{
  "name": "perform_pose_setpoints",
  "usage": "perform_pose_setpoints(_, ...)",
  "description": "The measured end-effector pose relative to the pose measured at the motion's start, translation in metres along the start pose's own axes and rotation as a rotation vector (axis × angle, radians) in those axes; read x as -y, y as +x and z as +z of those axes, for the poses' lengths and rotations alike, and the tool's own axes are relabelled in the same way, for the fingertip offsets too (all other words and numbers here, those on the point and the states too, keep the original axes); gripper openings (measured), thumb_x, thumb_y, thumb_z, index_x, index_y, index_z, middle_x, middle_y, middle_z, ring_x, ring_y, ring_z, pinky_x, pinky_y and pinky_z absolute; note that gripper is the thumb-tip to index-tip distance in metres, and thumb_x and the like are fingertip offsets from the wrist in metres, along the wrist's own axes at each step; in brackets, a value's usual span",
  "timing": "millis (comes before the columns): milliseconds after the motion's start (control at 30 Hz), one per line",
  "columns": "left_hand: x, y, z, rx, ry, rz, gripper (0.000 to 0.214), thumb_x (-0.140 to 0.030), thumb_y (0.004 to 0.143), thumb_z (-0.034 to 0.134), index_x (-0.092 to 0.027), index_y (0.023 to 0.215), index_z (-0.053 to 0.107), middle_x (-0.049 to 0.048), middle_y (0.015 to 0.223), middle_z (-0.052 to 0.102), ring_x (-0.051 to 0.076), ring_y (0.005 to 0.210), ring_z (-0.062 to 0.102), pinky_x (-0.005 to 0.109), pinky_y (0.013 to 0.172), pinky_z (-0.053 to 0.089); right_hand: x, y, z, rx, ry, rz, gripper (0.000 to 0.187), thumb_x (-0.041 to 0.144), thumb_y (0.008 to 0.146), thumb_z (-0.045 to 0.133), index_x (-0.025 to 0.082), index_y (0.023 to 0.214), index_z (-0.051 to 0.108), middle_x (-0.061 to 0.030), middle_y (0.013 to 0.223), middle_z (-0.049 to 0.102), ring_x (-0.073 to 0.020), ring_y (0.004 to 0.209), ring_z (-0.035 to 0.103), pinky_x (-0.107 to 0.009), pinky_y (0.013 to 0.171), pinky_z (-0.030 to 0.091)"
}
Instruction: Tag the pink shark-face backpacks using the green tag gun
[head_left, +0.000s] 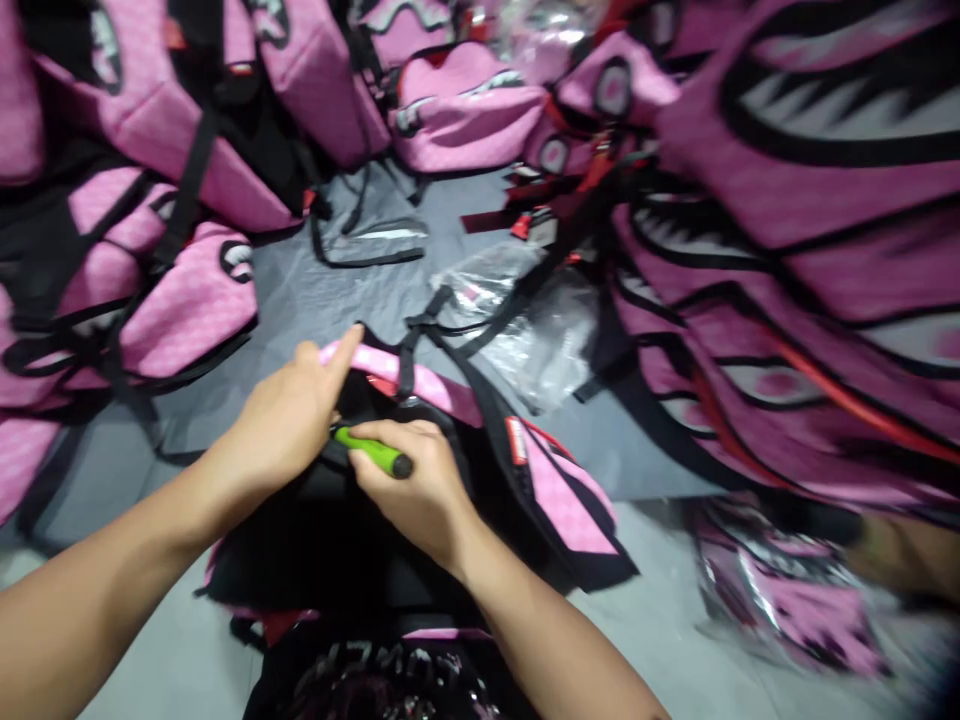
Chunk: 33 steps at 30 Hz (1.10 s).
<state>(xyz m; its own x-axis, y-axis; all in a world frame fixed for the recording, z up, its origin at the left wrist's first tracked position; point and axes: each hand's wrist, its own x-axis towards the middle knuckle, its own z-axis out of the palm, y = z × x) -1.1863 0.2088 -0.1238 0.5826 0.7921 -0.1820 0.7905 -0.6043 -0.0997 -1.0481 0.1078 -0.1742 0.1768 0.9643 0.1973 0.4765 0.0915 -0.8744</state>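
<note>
A black and pink backpack (pixel 315 540) lies before me with its black side up. My left hand (pixel 292 415) grips its upper edge near the pink trim, the index finger stretched out along it and the other fingers curled. In my right hand (pixel 420 475) is a green-handled tool (pixel 379 453) with a dark butt end. Its working tip points at the fabric by my left fingers and is hidden there. A black strap (pixel 407 365) with a loop rises from the top of the backpack, just beyond both hands.
Pink shark-faced backpacks (pixel 840 220) pile up at the right, and more pink bags (pixel 187 300) fill the left. Clear plastic bags (pixel 532 330) and loose straps lie on the grey sheet (pixel 292 290). At the right edge, another person's arm (pixel 911 555) is beside a plastic-wrapped pink item (pixel 817 610).
</note>
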Motion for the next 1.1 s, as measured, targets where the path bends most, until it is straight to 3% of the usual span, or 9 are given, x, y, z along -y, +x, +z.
perform_pose_setpoints(233,0.007,0.001,0.006,-0.065,0.071,0.042,0.068,-0.028,0.094,0.033,-0.017,0.157,0.008,0.0148,0.101,0.053,0.029,0.071,0.064,0.036,0.056,0.046,0.007,-0.002,-0.006,0.004,-0.095,0.070,0.008,0.025,0.082,0.071,0.025,0.089,0.074,0.0024,0.084,0.077,-0.0165,0.081,0.071,-0.033,0.095,0.046)
perform_pose_setpoints(333,0.004,-0.005,0.003,-0.117,0.056,0.020,0.067,-0.030,0.095,0.029,-0.024,0.156,0.004,0.0106,0.101,0.053,0.029,0.071,0.063,0.035,0.057,0.045,0.021,-0.009,-0.033,-0.057,0.072,-0.042,0.003,0.025,0.083,0.069,0.024,0.081,0.069,0.0007,0.103,0.076,-0.0176,0.101,0.070,-0.030,0.098,0.048)
perform_pose_setpoints(400,0.002,-0.007,0.002,-0.114,0.068,0.012,0.065,-0.030,0.095,0.027,-0.025,0.156,0.003,0.0101,0.100,0.053,0.028,0.071,0.063,0.035,0.058,0.045,0.018,-0.013,-0.065,-0.247,0.117,-0.143,0.008,0.024,0.090,0.059,0.022,0.086,0.065,-0.0034,0.116,0.071,-0.0180,0.108,0.067,-0.030,0.097,0.051)
perform_pose_setpoints(500,0.002,-0.005,0.004,-0.073,0.088,0.028,0.064,-0.028,0.097,0.027,-0.018,0.156,0.005,0.0133,0.101,0.052,0.028,0.071,0.063,0.036,0.059,0.047,-0.026,-0.002,-0.125,-0.531,-0.269,-0.030,0.026,0.021,0.097,0.040,0.018,0.115,0.058,-0.0101,0.112,0.070,-0.0190,0.103,0.067,-0.033,0.090,0.053)
perform_pose_setpoints(567,0.005,-0.001,0.010,-0.062,0.096,0.017,0.067,-0.027,0.096,0.033,-0.018,0.156,0.006,0.0142,0.103,0.052,0.028,0.073,0.065,0.036,0.058,0.048,-0.074,0.016,-0.160,-0.315,-0.798,0.278,0.042,0.012,0.094,0.033,0.014,0.131,0.053,-0.0122,0.116,0.068,-0.0187,0.107,0.066,-0.030,0.090,0.052)
perform_pose_setpoints(667,0.009,0.004,0.019,-0.069,0.098,-0.013,0.074,-0.025,0.093,0.043,-0.022,0.157,0.005,0.0129,0.104,0.052,0.027,0.075,0.066,0.034,0.058,0.048,-0.138,0.051,-0.188,-0.078,-0.956,0.393,0.041,0.008,0.084,0.047,0.010,0.121,0.065,-0.0171,0.110,0.069,-0.0265,0.101,0.068,-0.032,0.083,0.053)
perform_pose_setpoints(767,0.010,0.006,0.023,-0.073,0.084,-0.023,0.077,-0.024,0.093,0.045,-0.024,0.157,0.002,0.0115,0.104,0.051,0.026,0.074,0.066,0.033,0.060,0.048,-0.166,0.077,-0.179,0.133,-0.996,0.320,0.041,0.013,0.085,0.052,0.016,0.124,0.065,-0.0159,0.110,0.070,-0.0269,0.098,0.069,-0.031,0.080,0.052)
perform_pose_setpoints(900,0.009,0.003,0.025,-0.094,0.071,-0.019,0.082,-0.025,0.093,0.048,-0.028,0.157,-0.003,0.0096,0.102,0.050,0.025,0.071,0.064,0.033,0.059,0.047,-0.168,0.088,-0.139,0.346,-1.011,0.164,0.054,0.028,0.088,0.057,0.022,0.141,0.051,-0.0124,0.115,0.069,-0.0255,0.097,0.068,-0.031,0.084,0.051)
perform_pose_setpoints(1100,0.010,0.003,0.026,-0.088,0.061,-0.030,0.084,-0.024,0.090,0.050,-0.028,0.158,-0.001,0.0085,0.101,0.049,0.024,0.070,0.063,0.032,0.056,0.044,-0.175,0.096,-0.126,0.290,-1.072,0.167,0.043,0.020,0.093,0.046,0.008,0.133,0.057,-0.0235,0.128,0.059,-0.0300,0.106,0.065,-0.037,0.089,0.052)
